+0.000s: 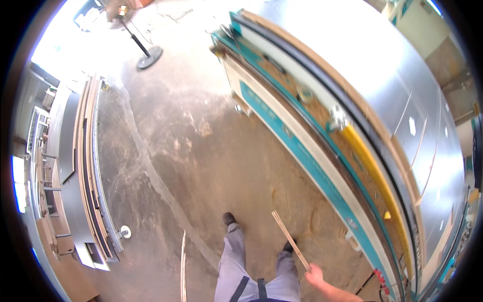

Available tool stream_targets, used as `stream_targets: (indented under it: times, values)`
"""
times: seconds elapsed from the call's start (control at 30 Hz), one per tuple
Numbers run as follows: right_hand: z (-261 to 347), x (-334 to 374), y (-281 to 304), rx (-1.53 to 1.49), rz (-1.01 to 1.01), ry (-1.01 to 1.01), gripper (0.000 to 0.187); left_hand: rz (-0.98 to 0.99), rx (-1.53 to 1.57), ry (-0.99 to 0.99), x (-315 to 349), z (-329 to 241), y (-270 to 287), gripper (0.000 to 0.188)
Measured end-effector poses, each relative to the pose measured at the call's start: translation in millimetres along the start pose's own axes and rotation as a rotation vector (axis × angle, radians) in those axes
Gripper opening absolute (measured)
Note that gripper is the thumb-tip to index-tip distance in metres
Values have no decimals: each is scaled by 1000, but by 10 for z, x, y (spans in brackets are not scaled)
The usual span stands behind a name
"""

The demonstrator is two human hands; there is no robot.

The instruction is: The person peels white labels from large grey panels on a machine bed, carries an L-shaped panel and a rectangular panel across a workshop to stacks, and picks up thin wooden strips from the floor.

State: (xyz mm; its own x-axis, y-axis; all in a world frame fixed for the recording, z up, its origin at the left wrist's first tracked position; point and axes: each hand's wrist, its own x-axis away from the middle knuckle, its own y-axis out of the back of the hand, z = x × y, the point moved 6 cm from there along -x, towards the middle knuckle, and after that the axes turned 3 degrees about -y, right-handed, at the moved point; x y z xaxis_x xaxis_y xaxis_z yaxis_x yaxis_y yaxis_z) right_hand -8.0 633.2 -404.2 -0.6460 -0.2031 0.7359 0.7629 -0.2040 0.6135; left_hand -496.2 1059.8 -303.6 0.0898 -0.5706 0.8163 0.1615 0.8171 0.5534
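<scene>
My right hand [315, 276] is closed round the near end of a thin, pale wooden strip [288, 235]. The strip points forward and a little left, above the floor and in front of my right shoe. My left hand is out of the picture. To the left of my legs, more thin wooden strips [183, 267] rise from the lower edge; what holds or supports their near end is hidden. The long machine [297, 138], teal and white with a yellow bar, runs along my right side, apart from my hand.
A large grey sheet surface [367, 65] carries several thin strips on the machine's far side. At left, long boards [75, 151] lie stacked on a wheeled cart. A black stand with a round base [150, 58] is ahead on the concrete floor [201, 166].
</scene>
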Motion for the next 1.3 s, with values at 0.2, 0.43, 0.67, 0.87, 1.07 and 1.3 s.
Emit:
stream_targets:
  times: [0.2,0.43,0.67,0.87,1.07,1.3]
  values:
    - [2140,-323,891,-415,-228,-16,20,-226,247,-272,-911,-1851,1878,43]
    - [4683,-1154,2069,-1039,-311,412,10,-410,695,-517,-684,-3397,4294,40]
    - [6963,-2033,2791,-547,-466,745,27,-502,893,-745,-1155,-4622,6017,37]
    - [9470,-2179,3663,-477,-386,1043,21,-362,1254,-1065,-732,-5659,7893,14]
    - [11399,-2461,4581,-621,-315,1158,14,-268,1117,-1424,-798,-7162,9397,13]
    - [12737,-3814,6000,-1128,-37,1022,13,32,722,-1711,-990,-9817,10630,25]
